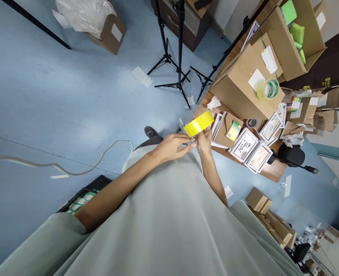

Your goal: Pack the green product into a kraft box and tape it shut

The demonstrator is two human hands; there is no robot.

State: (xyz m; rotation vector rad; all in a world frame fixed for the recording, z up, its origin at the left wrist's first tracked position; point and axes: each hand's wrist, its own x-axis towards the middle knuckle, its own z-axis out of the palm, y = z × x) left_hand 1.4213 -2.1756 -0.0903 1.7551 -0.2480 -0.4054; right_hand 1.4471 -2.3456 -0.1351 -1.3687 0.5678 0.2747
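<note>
While the right hand (204, 141) grasps a yellow tape roll (199, 123) beside the cluttered desk (276, 173), the left hand (171, 147) touches clear plastic (194, 141), grip unclear from here; black tripods (180, 42) stand on blue floor (71, 96).

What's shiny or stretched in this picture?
All in the head view: pale glare on the yellow tape roll; soft bright patches on the blue floor; the grey-green shirt spread wide towards the bottom edge, perhaps by a wide-angle lens.

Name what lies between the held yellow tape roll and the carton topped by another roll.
In the head view, a crumpled white scrap on the table lies between the yellow roll and carton.
</note>
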